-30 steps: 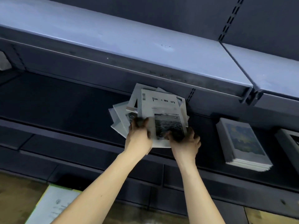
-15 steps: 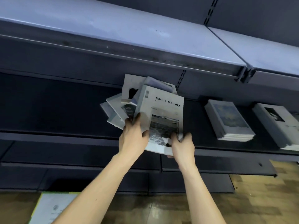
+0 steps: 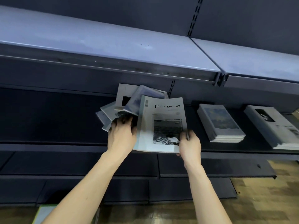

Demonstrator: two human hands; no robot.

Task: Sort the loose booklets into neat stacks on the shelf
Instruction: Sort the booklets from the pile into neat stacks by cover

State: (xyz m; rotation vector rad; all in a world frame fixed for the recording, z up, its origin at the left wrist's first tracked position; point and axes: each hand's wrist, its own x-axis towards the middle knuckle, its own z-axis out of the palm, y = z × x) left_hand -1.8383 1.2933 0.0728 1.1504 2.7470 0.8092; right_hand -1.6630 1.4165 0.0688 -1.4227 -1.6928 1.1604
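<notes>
A messy fan of several grey booklets (image 3: 126,101) lies on the dark shelf (image 3: 53,120) in the middle. My left hand (image 3: 122,135) grips the fan at its lower edge. On top, tilted up at its near edge, is a white booklet (image 3: 163,117) with a title and a black-and-white photo on its cover. My right hand (image 3: 189,144) pinches that booklet's lower right corner. To the right stand two neat stacks: one with a blue picture cover (image 3: 220,122), one with a dark photo cover (image 3: 273,125).
A pale upper shelf (image 3: 113,46) overhangs the booklets closely. The shelf's front lip (image 3: 64,146) runs below my hands, with lower dark shelves beneath. Wooden floor (image 3: 258,206) shows at the bottom right, and a pale sheet with a green edge (image 3: 42,214) lies at the bottom left.
The white booklet has swung to the right and lifted off the fan, held by my right hand. My left hand has stayed on the fan. The view has shifted right.
</notes>
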